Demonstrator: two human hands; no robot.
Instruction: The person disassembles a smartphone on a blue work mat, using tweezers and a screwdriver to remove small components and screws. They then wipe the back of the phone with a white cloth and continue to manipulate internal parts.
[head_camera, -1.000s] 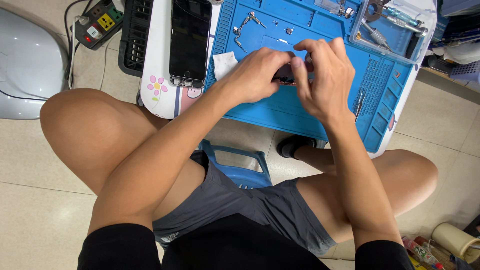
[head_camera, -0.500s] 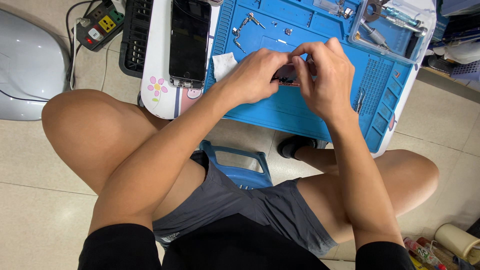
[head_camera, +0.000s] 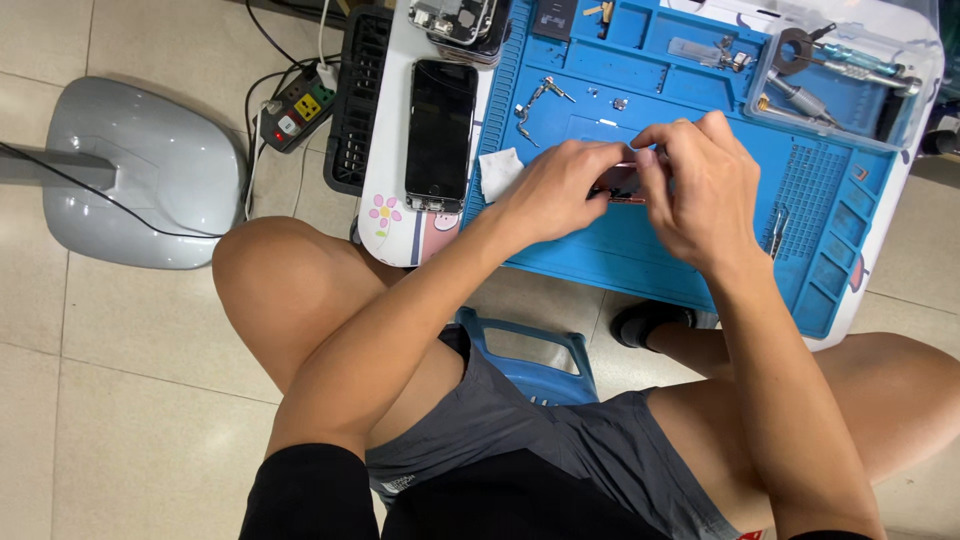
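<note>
1. Blue silicone repair mat (head_camera: 640, 250) covers the low white surface (head_camera: 385, 190); every place below is told from it.
2. Over its middle, the left hand (head_camera: 555, 190) and right hand (head_camera: 700, 190) both grasp a small pinkish phone part (head_camera: 620, 183), mostly hidden by fingers.
3. Just left of the mat lies a dark smartphone (head_camera: 440, 130), screen up.
4. At its upper right corner sits a clear tool tray (head_camera: 850, 80).
5. Tweezers (head_camera: 778, 230) rest near its right edge.

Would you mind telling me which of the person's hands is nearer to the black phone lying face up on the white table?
Left. The left hand is just right of the black phone, beside the white cloth; the right hand is farther right, over the blue mat.
</note>
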